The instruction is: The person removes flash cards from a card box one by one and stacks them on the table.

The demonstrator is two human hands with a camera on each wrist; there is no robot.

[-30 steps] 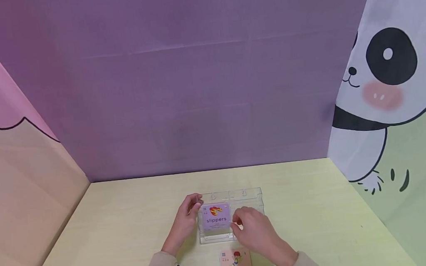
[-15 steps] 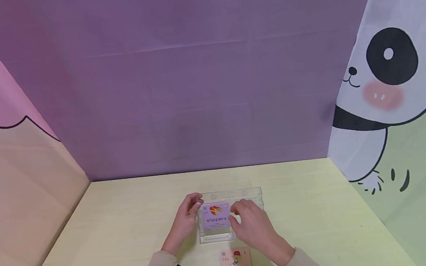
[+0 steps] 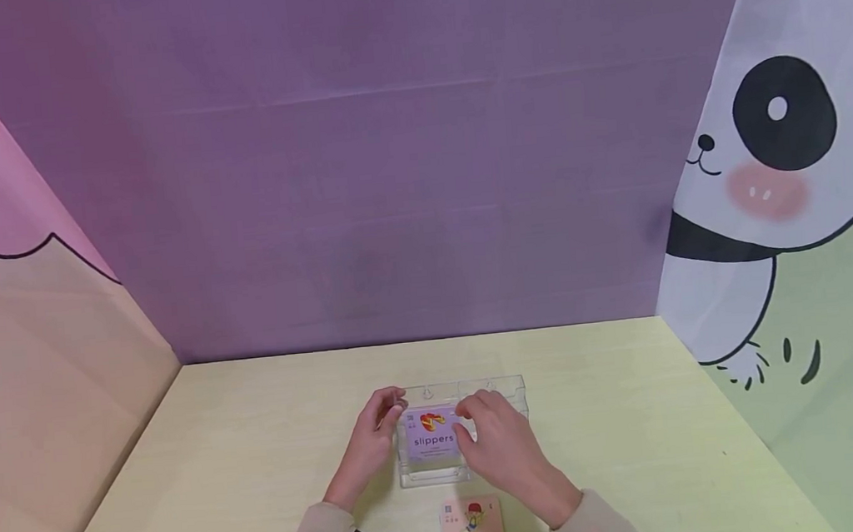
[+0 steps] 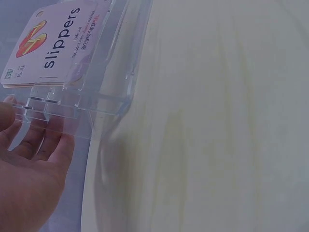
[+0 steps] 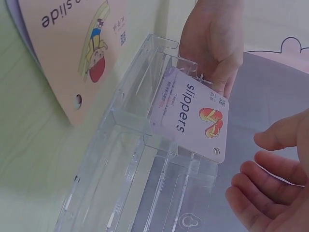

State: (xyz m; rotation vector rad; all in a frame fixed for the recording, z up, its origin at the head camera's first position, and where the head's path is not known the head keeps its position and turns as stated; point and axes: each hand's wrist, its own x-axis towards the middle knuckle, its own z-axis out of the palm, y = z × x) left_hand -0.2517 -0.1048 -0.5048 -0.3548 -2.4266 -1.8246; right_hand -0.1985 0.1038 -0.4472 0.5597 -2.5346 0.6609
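A clear plastic card holder (image 3: pixel 434 477) with two side-by-side compartments is in front of me. Its left compartment contains a purple card (image 3: pixel 431 444) printed "slippers", with more cards behind it in the left wrist view. My left hand (image 3: pixel 368 442) grips the holder's left edge, thumb in front and fingers behind (image 4: pixel 36 137). Close to the card's upper right corner hovers my right hand (image 3: pixel 507 452). Its fingers (image 5: pixel 263 169) are loosely bent, hold nothing and stand apart from the card in the right wrist view. Much of the right compartment is hidden behind this hand in the head view.
A pink card (image 3: pixel 472 530) reading "play on the slide" lies in front of the holder; the right wrist view shows another card edge under it. The pale wooden table (image 3: pixel 274 428) meets a purple backdrop (image 3: pixel 408 217) and printed side panels.
My right hand has shifted slightly up and left, from the right side of the slippers card to its upper corner. The left hand and the holder stay in place.
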